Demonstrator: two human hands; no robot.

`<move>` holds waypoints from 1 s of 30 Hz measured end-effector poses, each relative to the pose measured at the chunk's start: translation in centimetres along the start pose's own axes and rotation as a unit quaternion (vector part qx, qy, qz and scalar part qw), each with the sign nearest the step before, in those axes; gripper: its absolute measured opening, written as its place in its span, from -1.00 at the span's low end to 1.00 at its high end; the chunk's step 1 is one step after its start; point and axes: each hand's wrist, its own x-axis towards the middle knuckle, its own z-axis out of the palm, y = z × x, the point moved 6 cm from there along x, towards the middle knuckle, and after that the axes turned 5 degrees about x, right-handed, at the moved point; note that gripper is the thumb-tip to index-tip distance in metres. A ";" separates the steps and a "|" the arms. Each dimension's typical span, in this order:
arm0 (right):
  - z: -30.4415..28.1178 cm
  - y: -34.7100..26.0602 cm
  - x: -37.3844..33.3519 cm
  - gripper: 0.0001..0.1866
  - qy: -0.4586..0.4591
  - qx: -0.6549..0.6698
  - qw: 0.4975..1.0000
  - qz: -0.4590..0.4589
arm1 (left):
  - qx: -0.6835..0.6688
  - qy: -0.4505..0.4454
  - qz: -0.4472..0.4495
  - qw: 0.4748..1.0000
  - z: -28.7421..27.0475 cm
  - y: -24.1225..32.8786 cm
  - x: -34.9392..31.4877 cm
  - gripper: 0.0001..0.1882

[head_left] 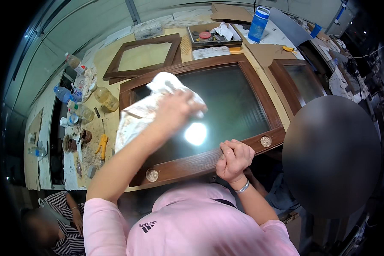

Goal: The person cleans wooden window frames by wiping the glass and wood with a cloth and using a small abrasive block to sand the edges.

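Observation:
A brown wooden framed glass panel (263,100) lies flat on the workbench in front of me. My left hand (179,106), blurred by motion, presses a stained white cloth (134,116) over the left part of the glass. Part of the cloth bunches up beyond my fingers, and the rest trails over the frame's left side. At the near wooden rail, my right hand (236,160) is closed with its fingers curled; anything inside it is hidden. Two round clear discs sit on the near rail, a left disc (152,175) and a right disc (266,141).
Several bottles, including a yellowish one (106,99), stand at left near a yellow-handled tool (102,146). Behind lie stacked frames (170,57), a box of supplies (217,44) and a blue bottle (258,25). Another framed panel (281,70) is at right. People are close on both sides.

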 end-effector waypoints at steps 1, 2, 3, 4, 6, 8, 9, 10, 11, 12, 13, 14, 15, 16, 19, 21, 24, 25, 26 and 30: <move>0.0 0.1 0.0 -0.67 -0.001 -0.003 1.000 0.003 | 0.028 0.002 -0.032 0.999 0.3 -2.1 0.1 -0.69; 0.0 0.1 -0.1 -0.67 0.001 0.000 1.000 0.003 | 0.047 0.018 -0.041 0.998 0.6 -2.6 -0.4 -0.70; 0.1 0.2 -0.3 -0.67 0.005 0.000 1.000 0.006 | 0.065 0.032 -0.045 0.996 0.8 -2.6 -0.6 -0.70; 0.2 0.5 -0.5 -0.67 0.009 -0.003 1.000 0.012 | 0.012 -0.003 -0.020 1.000 0.5 -0.4 0.0 -0.71; 0.1 0.3 -0.2 -0.67 0.015 0.001 1.000 0.004 | -0.085 0.005 0.072 0.994 0.3 4.9 0.8 -0.68; -0.1 0.2 0.2 -0.66 0.014 0.010 1.000 -0.004 | -0.155 -0.004 0.130 0.979 1.0 8.0 2.9 -0.64; -0.1 0.2 0.2 -0.65 0.015 0.009 1.000 -0.005 | -0.168 0.014 0.118 0.979 1.8 8.2 4.3 -0.62; 0.0 0.0 0.2 -0.65 0.016 0.013 1.000 -0.005 | -0.167 0.028 0.102 0.980 2.7 7.8 5.5 -0.62; 0.0 -0.1 0.2 -0.65 0.016 0.017 1.000 -0.005 | -0.166 0.041 0.086 0.982 3.6 7.2 6.7 -0.61; 0.1 0.1 -0.1 -0.65 0.011 0.013 1.000 -0.003 | -0.162 0.044 0.075 0.983 4.6 7.0 8.1 -0.62; 0.0 0.2 0.0 -0.65 0.013 0.017 1.000 -0.003 | -0.158 0.045 0.064 0.984 5.3 6.8 9.5 -0.62; -0.1 0.3 0.1 -0.65 0.014 0.008 1.000 -0.001 | -0.153 0.047 0.053 0.986 6.1 6.5 10.8 -0.62; -0.2 0.2 0.1 -0.65 0.014 0.003 1.000 0.000 | -0.136 0.056 0.047 0.988 6.8 6.0 12.1 -0.63; -0.1 0.1 0.1 -0.66 0.020 0.002 1.000 0.000 | -0.117 0.065 0.038 0.990 7.5 5.1 13.2 -0.64; -0.1 -0.1 0.1 -0.65 0.022 0.005 1.000 0.001 | -0.079 0.100 0.007 0.992 9.2 2.1 16.0 -0.70; 0.0 0.0 -0.3 -0.65 0.015 -0.001 1.000 0.003 | -0.069 0.109 0.002 0.992 9.4 0.8 16.6 -0.73; 0.0 0.4 -0.6 -0.64 -0.001 0.004 1.000 0.012 | -0.010 0.092 -0.025 0.995 9.4 0.8 16.7 -0.76; -0.1 0.4 -0.5 -0.65 0.007 0.006 1.000 0.015 | 0.014 0.076 -0.028 0.997 9.3 0.8 16.6 -0.74; -0.2 0.3 -0.4 -0.65 0.016 0.008 1.000 0.018 | 0.039 0.061 -0.031 0.997 9.1 0.7 16.3 -0.72; -0.3 0.1 -0.1 -0.65 0.023 0.019 0.999 0.021 | 0.062 0.018 -0.074 0.995 7.4 -1.1 13.8 -0.76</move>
